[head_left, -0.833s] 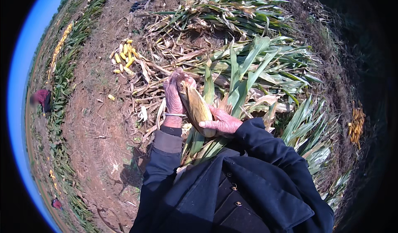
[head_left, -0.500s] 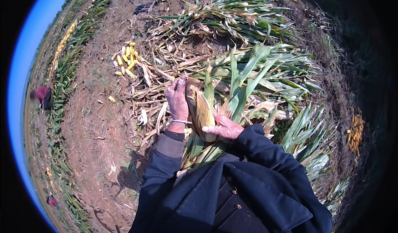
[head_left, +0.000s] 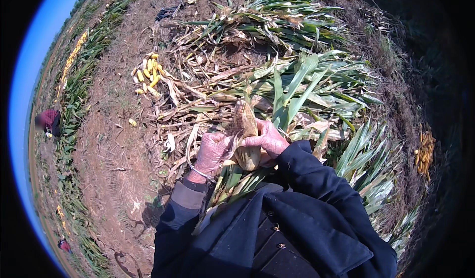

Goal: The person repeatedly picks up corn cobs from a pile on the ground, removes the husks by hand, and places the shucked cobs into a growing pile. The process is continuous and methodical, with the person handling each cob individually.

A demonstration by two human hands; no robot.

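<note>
An ear of corn [head_left: 251,155] stands upright in front of my chest, wrapped in dry tan husk, with some kernels bare near its tip. My right hand [head_left: 268,138] is closed around the ear from the right, thumb across its front. On the other side my left hand [head_left: 213,151] pinches a strip of corn husk [head_left: 233,146] folded down from the ear. A pale band circles my left wrist. Green and dry corn leaves [head_left: 230,183] lie under the ear, against my dark jacket.
Cut corn stalks [head_left: 316,87] lie in heaps ahead and to the right. A pile of husked yellow ears [head_left: 150,74] rests on the soil ahead left, and another pile [head_left: 424,153] lies far right. Another person [head_left: 48,122] bends among plants at far left.
My left hand has come down from the ear's tip to its middle, pulling husk with it and baring kernels. My right hand has shifted slightly up the ear.
</note>
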